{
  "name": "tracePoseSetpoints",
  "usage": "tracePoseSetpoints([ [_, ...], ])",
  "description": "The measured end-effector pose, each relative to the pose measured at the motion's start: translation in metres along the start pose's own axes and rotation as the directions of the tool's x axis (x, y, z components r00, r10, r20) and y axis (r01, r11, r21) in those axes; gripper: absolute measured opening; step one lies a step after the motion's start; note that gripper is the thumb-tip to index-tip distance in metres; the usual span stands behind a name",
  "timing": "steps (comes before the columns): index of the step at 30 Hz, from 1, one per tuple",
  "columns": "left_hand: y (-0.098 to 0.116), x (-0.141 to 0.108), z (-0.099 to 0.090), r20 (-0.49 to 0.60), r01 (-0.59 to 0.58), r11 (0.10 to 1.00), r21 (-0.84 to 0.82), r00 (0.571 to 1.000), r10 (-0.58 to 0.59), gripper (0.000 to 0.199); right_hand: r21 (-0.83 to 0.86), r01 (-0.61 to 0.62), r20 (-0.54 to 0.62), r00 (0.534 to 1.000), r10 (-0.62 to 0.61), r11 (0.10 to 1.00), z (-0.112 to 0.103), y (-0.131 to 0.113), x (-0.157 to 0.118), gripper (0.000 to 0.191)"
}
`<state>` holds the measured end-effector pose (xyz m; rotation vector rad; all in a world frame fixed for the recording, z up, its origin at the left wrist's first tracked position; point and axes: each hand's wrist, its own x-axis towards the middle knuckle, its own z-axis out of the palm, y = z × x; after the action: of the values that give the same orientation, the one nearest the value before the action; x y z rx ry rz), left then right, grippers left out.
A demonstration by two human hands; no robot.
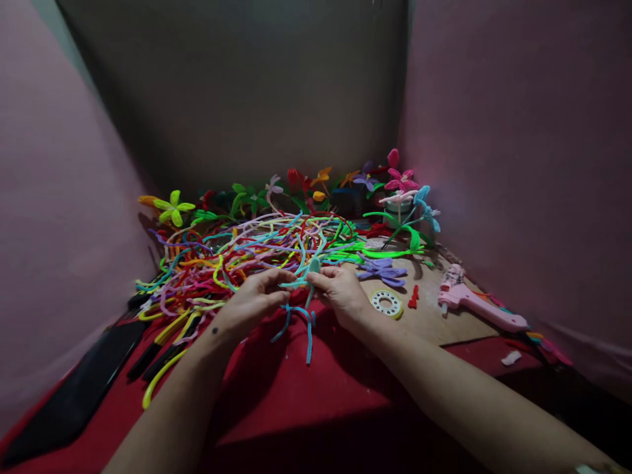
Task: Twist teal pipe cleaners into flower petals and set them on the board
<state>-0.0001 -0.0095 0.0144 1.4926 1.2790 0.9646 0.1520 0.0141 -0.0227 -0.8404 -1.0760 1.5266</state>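
Observation:
Between both hands is a bundle of turquoise pipe cleaners [315, 265], bent into a loop at the top with strands spreading outward. My left hand [257, 295] pinches a strand on the bundle's left side. On the other side, my right hand [343, 291] has thumb and fingers closed on the base of the loop. Blue pipe cleaner pieces [309, 339] hang or lie just below the hands; whether they join the bundle I cannot tell. Directly behind is a big heap of multicoloured pipe cleaners [257, 240].
To the right, a brown board [424, 329] holds a purple pipe cleaner flower [382, 271], a tape roll [386, 303], and a pink glue gun [476, 304]. Yellow-handled pliers [172, 329] and a black flat object [79, 395] lie left on red cloth. Finished flowers [402, 180] line the back.

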Motion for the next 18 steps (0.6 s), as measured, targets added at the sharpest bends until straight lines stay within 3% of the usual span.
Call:
tracePoseSetpoints([
  [3,0.003,0.000,-0.010,-0.103,-0.057,0.998,0.002,0.993,0.057,0.033,-0.076,-0.017,0.042,0.999,0.021,0.997,0.001,-0.003,-0.003,0.022],
  [8,0.000,0.002,0.001,-0.025,-0.021,0.993,-0.119,1.000,0.018,0.033,-0.081,-0.055,0.138,0.988,0.065,0.995,0.005,-0.004,-0.010,0.020],
  [12,0.002,0.000,0.010,0.007,-0.031,0.994,-0.106,0.999,0.032,0.022,-0.107,-0.045,0.232,0.970,0.069,0.993,0.005,-0.001,-0.013,0.021],
  [18,0.000,-0.002,0.018,-0.165,-0.116,0.990,-0.076,0.981,0.103,0.018,-0.159,-0.054,0.245,0.965,0.092,0.986,0.005,0.002,-0.011,0.026],
])
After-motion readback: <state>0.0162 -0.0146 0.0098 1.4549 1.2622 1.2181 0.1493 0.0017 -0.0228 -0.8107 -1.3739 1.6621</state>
